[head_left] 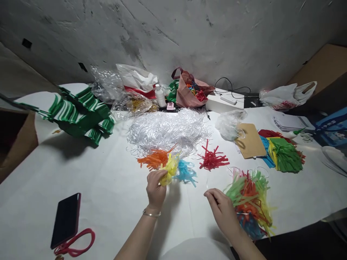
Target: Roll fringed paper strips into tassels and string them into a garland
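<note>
White counter (108,195): we are pinching the yellow tassel (171,168) in the left hand (156,189), the nearer one.
We are holding it left of and beyond the right hand (220,207), long axis slanting, strips pointing away and rightward; right fingertips, pressed together, are apparently gripping a thin strand (207,183).

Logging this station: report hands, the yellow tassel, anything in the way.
Left hand pinching yellow tassel. Right hand apparently pinching pale strand. Orange tassel, blue tassel close by, neither blocking the hands.

Dim wall (230,39), brighter white table (114,187), soft-edged shadows
</note>
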`<action>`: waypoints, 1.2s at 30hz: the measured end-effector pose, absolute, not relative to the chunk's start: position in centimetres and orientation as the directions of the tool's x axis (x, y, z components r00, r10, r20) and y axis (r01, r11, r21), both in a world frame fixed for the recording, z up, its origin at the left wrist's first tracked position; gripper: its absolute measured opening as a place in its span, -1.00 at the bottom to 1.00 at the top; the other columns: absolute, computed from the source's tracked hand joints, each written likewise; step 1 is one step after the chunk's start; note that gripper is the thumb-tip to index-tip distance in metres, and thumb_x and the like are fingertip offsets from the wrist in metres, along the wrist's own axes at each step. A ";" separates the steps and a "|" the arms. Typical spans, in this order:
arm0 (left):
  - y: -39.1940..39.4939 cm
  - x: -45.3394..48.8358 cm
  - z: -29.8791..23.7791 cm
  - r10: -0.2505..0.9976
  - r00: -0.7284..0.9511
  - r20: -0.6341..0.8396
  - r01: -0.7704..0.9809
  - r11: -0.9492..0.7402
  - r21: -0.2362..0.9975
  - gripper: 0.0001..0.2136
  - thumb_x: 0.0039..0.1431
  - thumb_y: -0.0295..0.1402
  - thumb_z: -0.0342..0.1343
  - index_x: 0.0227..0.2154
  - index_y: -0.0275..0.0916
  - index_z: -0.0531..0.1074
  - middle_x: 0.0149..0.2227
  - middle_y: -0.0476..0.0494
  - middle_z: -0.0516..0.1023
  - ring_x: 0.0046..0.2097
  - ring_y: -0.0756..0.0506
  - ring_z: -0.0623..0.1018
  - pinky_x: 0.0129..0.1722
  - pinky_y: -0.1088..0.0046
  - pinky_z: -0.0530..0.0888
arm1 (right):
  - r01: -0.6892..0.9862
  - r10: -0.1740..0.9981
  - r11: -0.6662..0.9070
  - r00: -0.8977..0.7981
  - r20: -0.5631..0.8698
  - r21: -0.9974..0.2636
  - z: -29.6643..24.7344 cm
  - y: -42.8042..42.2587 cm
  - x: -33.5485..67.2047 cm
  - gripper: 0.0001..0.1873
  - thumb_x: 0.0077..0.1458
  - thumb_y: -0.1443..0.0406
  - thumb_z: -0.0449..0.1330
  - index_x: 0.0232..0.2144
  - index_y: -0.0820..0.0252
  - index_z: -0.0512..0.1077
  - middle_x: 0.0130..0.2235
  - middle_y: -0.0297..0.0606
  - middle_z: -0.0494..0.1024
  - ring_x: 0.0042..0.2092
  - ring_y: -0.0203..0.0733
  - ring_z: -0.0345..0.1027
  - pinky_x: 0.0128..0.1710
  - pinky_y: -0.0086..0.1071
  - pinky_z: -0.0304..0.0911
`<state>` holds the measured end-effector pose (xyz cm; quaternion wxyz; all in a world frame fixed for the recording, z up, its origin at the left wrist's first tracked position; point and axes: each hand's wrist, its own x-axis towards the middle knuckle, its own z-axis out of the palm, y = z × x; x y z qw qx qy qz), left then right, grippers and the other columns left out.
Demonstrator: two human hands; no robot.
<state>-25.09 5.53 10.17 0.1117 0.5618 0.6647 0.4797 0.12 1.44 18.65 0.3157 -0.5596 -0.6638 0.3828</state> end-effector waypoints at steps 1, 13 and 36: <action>4.3 -24.9 10.8 0.840 -0.334 0.427 0.633 -0.136 0.762 -0.86 0.14 -0.32 0.06 -0.33 -0.15 0.52 -0.28 -0.17 0.62 -0.14 -0.22 0.54 0.00 0.09 0.39 | 0.476 0.990 0.042 -0.140 -0.028 -0.878 18.9 1.5 0.0 -0.71 0.30 0.16 0.01 -0.36 0.17 0.42 -0.42 -0.31 0.41 -0.38 -0.22 0.28 -0.36 -0.38 0.17; -3.8 -20.0 16.1 0.755 0.065 0.652 0.523 -0.582 0.622 -0.79 0.18 -0.42 0.10 -0.19 0.02 0.52 -0.29 -0.10 0.67 -0.27 -0.17 0.59 -0.02 0.04 0.38 | 0.007 0.972 -0.157 -0.178 -0.155 -0.988 22.0 3.0 -1.8 -0.63 0.03 0.03 0.29 -0.33 0.24 0.53 -0.56 -0.46 0.18 -0.51 -0.37 -0.02 -0.53 -0.46 -0.03; -3.4 -15.4 21.6 0.920 0.378 -0.107 -0.092 0.153 0.984 -0.75 0.24 -0.15 0.09 -0.27 -0.19 0.57 -0.32 -0.17 0.53 -0.29 -0.13 0.47 -0.29 0.39 0.41 | 0.104 0.974 0.085 -0.218 0.061 -0.991 23.4 -0.9 3.7 -0.67 0.06 0.03 0.29 -0.34 0.17 0.62 -0.53 -0.34 0.40 -0.51 -0.31 0.17 -0.50 -0.42 0.18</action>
